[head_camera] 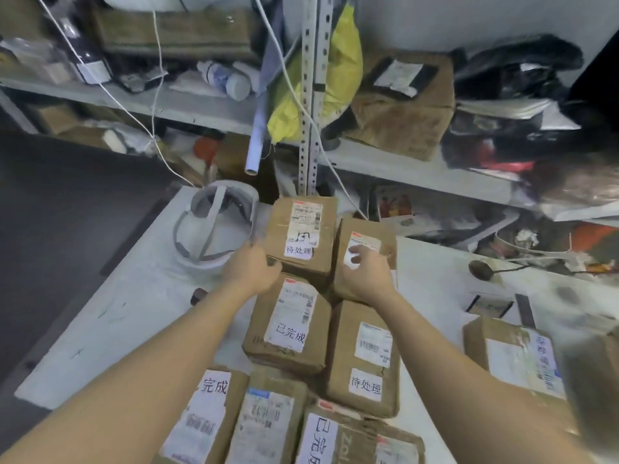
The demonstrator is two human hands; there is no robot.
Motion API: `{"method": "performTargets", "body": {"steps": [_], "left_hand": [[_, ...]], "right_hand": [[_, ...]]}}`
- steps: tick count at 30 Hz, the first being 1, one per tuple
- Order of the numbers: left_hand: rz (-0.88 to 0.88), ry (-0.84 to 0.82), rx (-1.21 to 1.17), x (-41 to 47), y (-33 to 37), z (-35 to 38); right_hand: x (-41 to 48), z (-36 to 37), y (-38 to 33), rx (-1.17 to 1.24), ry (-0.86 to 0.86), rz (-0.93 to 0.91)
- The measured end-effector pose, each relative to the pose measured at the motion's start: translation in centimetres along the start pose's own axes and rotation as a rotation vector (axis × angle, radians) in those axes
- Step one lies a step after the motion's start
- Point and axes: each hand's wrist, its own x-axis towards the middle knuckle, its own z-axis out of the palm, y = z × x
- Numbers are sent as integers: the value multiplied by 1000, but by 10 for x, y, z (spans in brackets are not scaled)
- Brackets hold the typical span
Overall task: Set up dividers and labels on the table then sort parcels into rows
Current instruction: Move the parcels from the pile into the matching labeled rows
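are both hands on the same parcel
No, the left hand grips the far left parcel by its edge, while the right hand is on the far right parcel.

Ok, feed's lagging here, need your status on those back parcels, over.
Left hand grips back-left parcel corner. Right hand on white label atop back-right parcel, grip unclear. White headset close beside left hand.
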Motion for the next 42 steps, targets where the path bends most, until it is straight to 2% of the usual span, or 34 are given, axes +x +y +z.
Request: {"method": "performTargets", "body": {"steps": [4, 7, 11, 14, 18, 24, 29, 37, 42], "left_hand": [[-76, -72, -177, 39, -20, 1], [4, -150, -312, 57, -32, 14], [68, -147, -500, 70, -48, 25], [84, -155, -653, 73, -51, 27], [51, -186, -842, 73, -53, 23], [128, -176, -875, 78, -56, 13], [204, -105, -867, 78, -52, -7], [349, -22, -795, 54, -23, -43], [400, -13, -819, 7, 20, -49]], "right_hand": [[7, 28, -23, 119, 82, 73], [9, 47, -43, 175, 112, 158], [23, 64, -63, 136, 156, 231], [32, 68, -67, 105, 92, 265], [30, 73, -65, 225, 11, 285], [21, 81, -66, 363, 59, 307], [12, 81, -69, 540, 106, 307], [-24, 21, -86, 677, 216, 120], [-62, -28, -59, 688, 265, 81]]}}
